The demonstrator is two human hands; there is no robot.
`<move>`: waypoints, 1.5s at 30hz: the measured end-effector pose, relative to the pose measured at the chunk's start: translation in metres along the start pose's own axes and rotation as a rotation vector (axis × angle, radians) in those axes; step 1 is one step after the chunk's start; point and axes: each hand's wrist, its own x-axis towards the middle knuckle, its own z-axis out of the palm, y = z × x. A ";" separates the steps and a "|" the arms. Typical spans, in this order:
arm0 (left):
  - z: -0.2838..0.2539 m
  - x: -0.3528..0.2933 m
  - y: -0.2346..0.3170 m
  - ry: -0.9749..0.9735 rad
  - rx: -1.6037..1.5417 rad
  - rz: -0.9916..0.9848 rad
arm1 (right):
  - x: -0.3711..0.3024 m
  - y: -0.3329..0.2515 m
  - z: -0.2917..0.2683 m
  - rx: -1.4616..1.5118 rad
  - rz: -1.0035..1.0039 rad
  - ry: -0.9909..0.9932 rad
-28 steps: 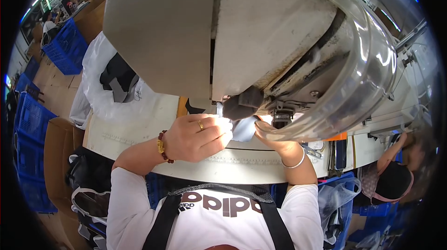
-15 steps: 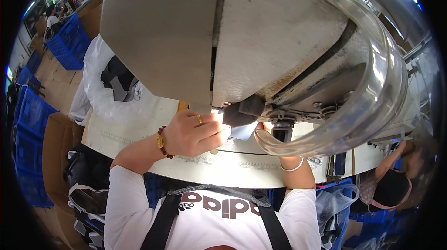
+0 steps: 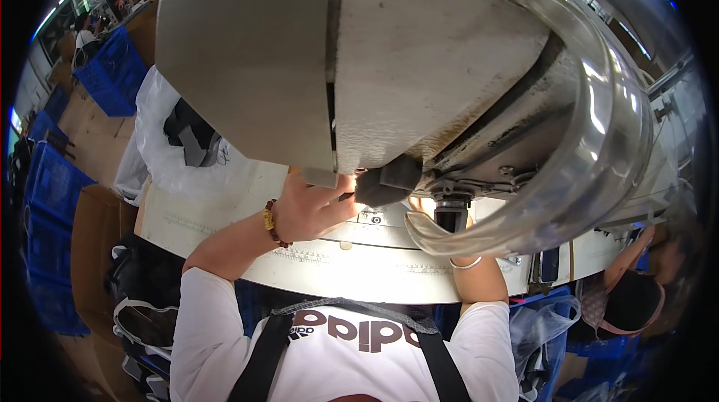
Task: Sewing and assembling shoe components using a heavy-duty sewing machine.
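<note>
A large grey sewing machine head fills the upper middle and hides much of the work area. My left hand is beside its lower end, fingers bent and close together. A small dark bit shows at those fingertips; what they hold is not clear. Just right of them hangs a dark cloth-like wrap under the machine. A metal plate lies bare below it. My right hand is mostly hidden behind the machine's underside and a clear curved tube; only a little skin shows, so its fingers cannot be read.
The white table has ruler markings along its near edge. A clear plastic bag with dark pieces sits at the left. Blue crates and a cardboard box stand on the left floor. Another person sits at the right.
My left hand has shifted slightly left and away from me, deeper under the machine. The pale piece under the dark wrap no longer shows, and the metal plate is visible there.
</note>
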 end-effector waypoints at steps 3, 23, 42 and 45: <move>0.015 -0.027 -0.004 -0.068 -0.184 -0.168 | -0.003 0.001 0.001 0.052 0.009 0.019; 0.025 -0.030 -0.016 -0.011 -0.311 -0.310 | -0.021 0.008 0.021 0.250 0.017 0.125; 0.019 -0.027 -0.025 0.058 -0.213 -0.115 | 0.013 -0.029 -0.004 -0.147 0.005 0.170; 0.012 -0.031 -0.039 -0.134 -0.120 -0.099 | 0.027 -0.060 -0.052 -0.183 0.119 -0.006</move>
